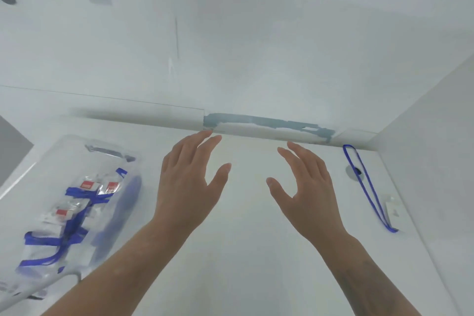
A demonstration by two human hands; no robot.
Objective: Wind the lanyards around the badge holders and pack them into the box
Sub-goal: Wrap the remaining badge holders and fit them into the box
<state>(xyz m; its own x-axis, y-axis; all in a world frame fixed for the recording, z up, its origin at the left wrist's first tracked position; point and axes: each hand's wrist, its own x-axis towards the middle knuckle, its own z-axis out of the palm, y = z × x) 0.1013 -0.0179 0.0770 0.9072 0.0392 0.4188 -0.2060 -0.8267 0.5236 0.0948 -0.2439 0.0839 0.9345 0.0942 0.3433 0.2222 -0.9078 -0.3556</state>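
Both hands, the left hand (189, 185) and right hand (305, 187), hover with fingers apart and empty, so reach right for the blue lanyard (364, 182) and its badge holder (392, 211), wrapping snugly before the box (41, 174).

**Box of wound badges left, one loose lanyard right**

Clear plastic box (77, 202) at lower left of the frame, tilted, holding several badge holders (87, 185) wrapped in blue lanyard, red-and-white cards showing. At right edge, one unwound blue lanyard (364, 185) lies in a long loop, its holder (393, 211) flat beside the lower end.
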